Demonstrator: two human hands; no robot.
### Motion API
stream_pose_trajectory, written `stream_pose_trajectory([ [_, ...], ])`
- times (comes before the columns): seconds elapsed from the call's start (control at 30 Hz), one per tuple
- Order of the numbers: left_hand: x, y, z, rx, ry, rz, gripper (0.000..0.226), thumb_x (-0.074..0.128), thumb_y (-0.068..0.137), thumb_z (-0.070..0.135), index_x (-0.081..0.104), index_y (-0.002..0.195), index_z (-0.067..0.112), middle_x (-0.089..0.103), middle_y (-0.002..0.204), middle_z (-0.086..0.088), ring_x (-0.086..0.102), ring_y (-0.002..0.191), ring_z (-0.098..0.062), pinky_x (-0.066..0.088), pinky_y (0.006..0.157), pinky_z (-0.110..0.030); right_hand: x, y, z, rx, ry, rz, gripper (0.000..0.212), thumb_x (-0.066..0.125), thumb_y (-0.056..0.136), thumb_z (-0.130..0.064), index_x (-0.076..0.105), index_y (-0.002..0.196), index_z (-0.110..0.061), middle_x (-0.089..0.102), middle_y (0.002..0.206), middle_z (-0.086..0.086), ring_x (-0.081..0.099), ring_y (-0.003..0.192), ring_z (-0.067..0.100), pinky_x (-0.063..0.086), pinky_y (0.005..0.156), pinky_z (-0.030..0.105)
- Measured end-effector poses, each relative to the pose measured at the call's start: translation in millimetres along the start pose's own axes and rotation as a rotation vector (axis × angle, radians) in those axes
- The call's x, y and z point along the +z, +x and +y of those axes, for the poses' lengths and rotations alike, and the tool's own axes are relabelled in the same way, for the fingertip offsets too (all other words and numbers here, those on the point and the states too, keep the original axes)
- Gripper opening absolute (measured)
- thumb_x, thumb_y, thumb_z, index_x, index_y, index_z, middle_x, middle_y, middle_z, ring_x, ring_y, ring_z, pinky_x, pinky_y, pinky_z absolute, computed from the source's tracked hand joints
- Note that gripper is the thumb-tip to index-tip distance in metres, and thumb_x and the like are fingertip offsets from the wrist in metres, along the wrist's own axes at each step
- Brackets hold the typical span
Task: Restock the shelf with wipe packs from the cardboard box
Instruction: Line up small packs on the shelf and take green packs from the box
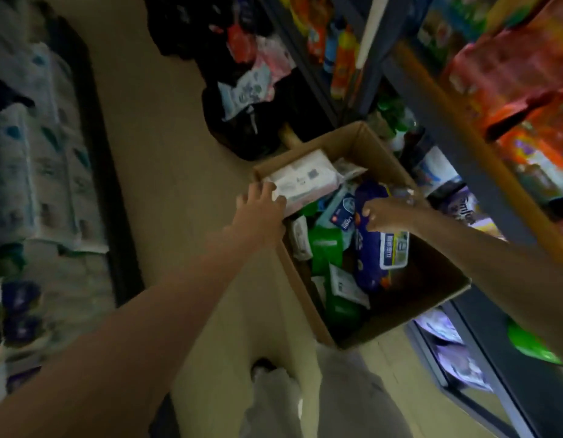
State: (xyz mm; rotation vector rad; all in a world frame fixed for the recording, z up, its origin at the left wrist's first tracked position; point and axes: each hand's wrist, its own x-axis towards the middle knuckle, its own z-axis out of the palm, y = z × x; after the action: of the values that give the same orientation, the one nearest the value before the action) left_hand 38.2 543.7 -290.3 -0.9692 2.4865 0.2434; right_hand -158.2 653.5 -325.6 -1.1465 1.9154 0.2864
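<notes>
From the head view, an open cardboard box (400,324) sits on the floor (166,172) beside the shelf (482,184) on the right, still holding a jumble of wipe packs in white, green and blue. The left hand (263,205) reaches to the box's far left corner, fingers spread and curling over the edge of a large white wipe pack (305,181) that lies tilted across the rim; it looks to be taking hold, though motion blur keeps me from saying the grip is firm. The right hand (386,213) is over the middle of the box, fingers curled down onto the top of a dark blue wipe pack (373,251) that stands among the others, apparently pinching its upper end.

The step in hand is picking: both hands are drawing packs out of the box, and nothing is on its way to the shelf yet. The next move calls for lifting each pack free of its neighbours without dragging loose ones along, then turning right to the shelf and finding a gap among the stock already there. The box is far from empty, so much of the task remains.
</notes>
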Motion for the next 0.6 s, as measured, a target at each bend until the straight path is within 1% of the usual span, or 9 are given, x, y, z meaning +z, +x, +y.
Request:
stream_pose_trajectory([
  [0.07,14,28,12,0.067,0.033,-0.011,0.049,0.051,0.089,0.026,0.039,0.137,0.019,0.022,0.149,-0.006,0.018,0.137,-0.031,0.027,0.107,-0.046,16,30,9,-0.048,-0.022,-0.006,0.008,0.049,0.090,-0.007,0.055,0.095,-0.010,0.053,0.088,0.011,0.055,0.083,0.024,0.034,0.053,0.023],
  [0.1,20,39,16,0.070,0.015,-0.026,0.050,0.051,0.089,0.025,0.039,0.137,0.019,0.024,0.148,-0.006,0.021,0.137,-0.030,0.027,0.107,-0.045,27,48,10,-0.079,-0.029,-0.006,0.010,0.049,0.088,-0.005,0.052,0.097,-0.009,0.054,0.091,0.013,0.058,0.091,0.029,0.036,0.057,0.026],
  [0.17,35,56,24,0.027,-0.118,-0.094,0.051,0.052,0.089,0.019,0.037,0.138,0.017,0.032,0.141,-0.010,0.033,0.130,-0.032,0.034,0.105,-0.044,53,81,11,-0.157,-0.069,-0.042,0.034,0.052,0.088,-0.005,0.045,0.121,-0.006,0.056,0.114,0.016,0.057,0.104,0.035,0.044,0.070,0.031],
  [0.23,57,65,26,0.019,-0.200,-0.170,0.056,0.049,0.090,0.013,0.030,0.142,0.016,0.035,0.140,-0.012,0.043,0.124,-0.033,0.038,0.102,-0.044,82,110,3,-0.227,-0.136,-0.111,0.054,0.053,0.090,-0.010,0.030,0.139,-0.013,0.048,0.132,0.013,0.053,0.111,0.032,0.047,0.086,0.037],
  [0.33,93,61,22,0.072,-0.079,-0.211,0.061,0.047,0.091,0.012,0.021,0.146,0.019,0.027,0.147,-0.010,0.042,0.127,-0.030,0.033,0.102,-0.040,110,138,-14,-0.231,-0.208,-0.118,0.061,0.048,0.092,-0.007,0.017,0.145,-0.007,0.034,0.144,0.014,0.047,0.120,0.030,0.045,0.094,0.036],
  [0.4,109,53,14,0.126,-0.017,-0.130,0.052,0.045,0.092,0.011,0.033,0.141,0.021,0.031,0.144,-0.007,0.036,0.129,-0.026,0.032,0.101,-0.038,115,143,-23,-0.218,-0.235,-0.001,0.049,0.047,0.093,-0.007,0.029,0.138,-0.004,0.037,0.141,0.015,0.046,0.121,0.030,0.046,0.090,0.035],
  [0.47,118,46,4,0.154,-0.094,-0.042,0.044,0.045,0.089,0.008,0.049,0.131,0.019,0.037,0.140,-0.006,0.035,0.128,-0.025,0.033,0.103,-0.035,113,141,-30,-0.195,-0.281,0.058,0.035,0.049,0.091,-0.004,0.045,0.126,-0.004,0.050,0.127,0.016,0.053,0.112,0.030,0.045,0.078,0.033],
  [0.53,122,43,-2,0.112,-0.217,-0.017,0.042,0.048,0.086,0.004,0.055,0.126,0.017,0.041,0.138,-0.008,0.036,0.126,-0.026,0.033,0.104,-0.033,107,134,-34,-0.165,-0.337,0.012,0.029,0.053,0.091,-0.006,0.052,0.119,-0.004,0.054,0.120,0.016,0.055,0.108,0.030,0.044,0.076,0.034],
  [0.6,117,44,-4,0.081,-0.241,-0.067,0.045,0.051,0.087,0.008,0.050,0.131,0.018,0.039,0.140,-0.006,0.036,0.126,-0.024,0.030,0.103,-0.029,88,125,-35,-0.153,-0.340,-0.034,0.026,0.058,0.089,-0.011,0.054,0.114,-0.003,0.055,0.115,0.014,0.056,0.105,0.029,0.044,0.074,0.034],
])
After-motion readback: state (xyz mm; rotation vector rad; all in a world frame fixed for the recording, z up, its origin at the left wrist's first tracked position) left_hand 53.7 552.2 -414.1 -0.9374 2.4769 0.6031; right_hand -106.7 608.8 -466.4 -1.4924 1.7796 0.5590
